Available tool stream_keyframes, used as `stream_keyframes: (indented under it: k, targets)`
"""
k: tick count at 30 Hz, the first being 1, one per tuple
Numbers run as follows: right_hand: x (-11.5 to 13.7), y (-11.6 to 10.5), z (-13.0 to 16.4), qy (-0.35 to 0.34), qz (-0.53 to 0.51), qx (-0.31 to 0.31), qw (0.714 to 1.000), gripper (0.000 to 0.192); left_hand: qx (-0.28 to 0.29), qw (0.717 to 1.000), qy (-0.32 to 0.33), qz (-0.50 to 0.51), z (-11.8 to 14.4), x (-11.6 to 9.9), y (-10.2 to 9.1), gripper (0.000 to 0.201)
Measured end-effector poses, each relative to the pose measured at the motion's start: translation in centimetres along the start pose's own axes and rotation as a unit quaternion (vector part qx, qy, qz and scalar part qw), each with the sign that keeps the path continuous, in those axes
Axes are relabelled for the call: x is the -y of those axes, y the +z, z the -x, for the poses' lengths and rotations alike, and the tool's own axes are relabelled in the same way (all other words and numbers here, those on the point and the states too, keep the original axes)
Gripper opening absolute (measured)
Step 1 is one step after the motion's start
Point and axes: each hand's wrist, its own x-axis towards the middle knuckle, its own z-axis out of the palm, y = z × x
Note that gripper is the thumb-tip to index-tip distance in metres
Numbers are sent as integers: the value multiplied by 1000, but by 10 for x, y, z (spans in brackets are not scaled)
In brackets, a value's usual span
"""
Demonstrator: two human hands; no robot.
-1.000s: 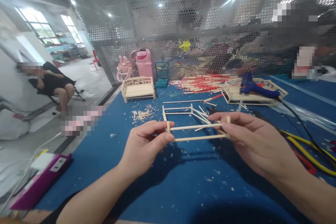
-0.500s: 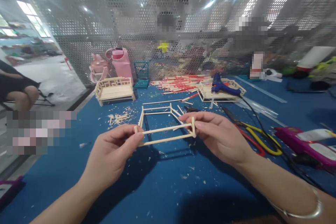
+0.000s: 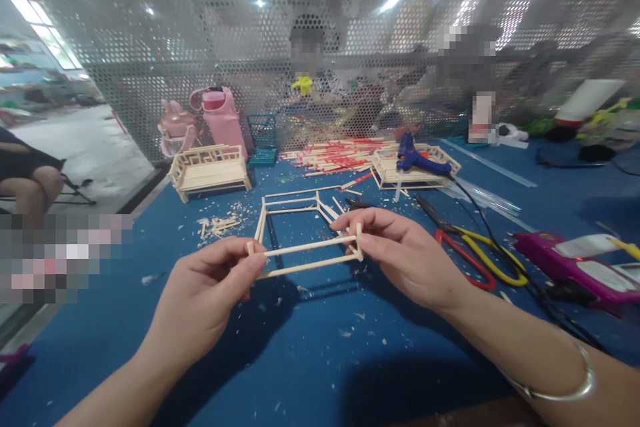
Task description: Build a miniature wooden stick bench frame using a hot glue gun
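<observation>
Between both hands, a small rectangular frame of thin wooden sticks (image 3: 311, 267) is held above the blue table. My left hand (image 3: 205, 300) pinches its near left corner between thumb and fingers. At the near right corner, my right hand (image 3: 407, 257) grips the short upright post, its fingers closed around the side. Two parallel rails run across the near side, and the far end has short posts too. Parts of the frame's sides are hidden behind my fingers.
Behind stand two miniature wooden benches (image 3: 213, 178), with a blue glue gun (image 3: 423, 161) resting on the right one. Red-tipped sticks (image 3: 335, 155) are piled between them. Red-and-yellow-handled pliers (image 3: 465, 250) and a purple device (image 3: 570, 267) lie right. Wood scraps (image 3: 220, 225) and pink bottles (image 3: 223, 120) are left.
The whole view has shifted slightly, so things appear a little further left. Both hands keep the same hold on the stick frame.
</observation>
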Motion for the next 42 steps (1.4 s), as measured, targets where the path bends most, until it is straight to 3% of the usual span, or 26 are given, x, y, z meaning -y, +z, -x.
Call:
stream_keyframes:
  k: [10, 17, 23, 31, 38, 42]
  targets:
    - [7, 1, -2, -9, 54, -9, 998, 16, 10, 1000, 20, 22, 2, -2, 1, 12]
    - [9, 4, -1, -8, 93, -34, 995, 13, 17, 989, -6, 146, 4, 9, 1, 11]
    - [5, 1, 4, -4, 118, -55, 991, 12, 39, 975, 10, 219, 5, 14, 2, 14]
    - [3, 0, 4, -2, 121, -51, 991, 14, 29, 980, 9, 196, 4, 8, 6, 6]
    - [4, 1, 4, -16, 75, -44, 996, 10, 25, 986, 14, 164, 2, 14, 4, 11]
    - [4, 2, 3, -36, 45, -45, 997, 19, 20, 988, 10, 153, 1, 18, 2, 14]
